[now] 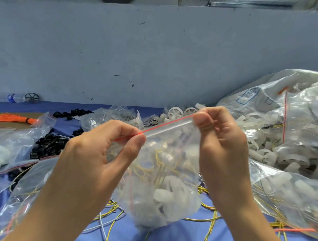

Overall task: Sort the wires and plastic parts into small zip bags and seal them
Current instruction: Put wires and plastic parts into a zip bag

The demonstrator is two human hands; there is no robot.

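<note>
I hold a clear zip bag (165, 178) with a red strip along its top, up in front of me. It contains white plastic parts and thin yellow wires. My left hand (104, 154) pinches the zip strip at its left end between thumb and forefinger. My right hand (220, 142) pinches the strip at its right end. The bag hangs below both hands, above loose yellow wires (208, 220) on the blue table (175, 238).
A large clear sack of white plastic parts (283, 139) fills the right side. Black plastic rings (48, 147) and several filled zip bags (5, 148) lie at left. An orange wire bundle (11, 119) and a water bottle (8, 97) lie by the blue wall.
</note>
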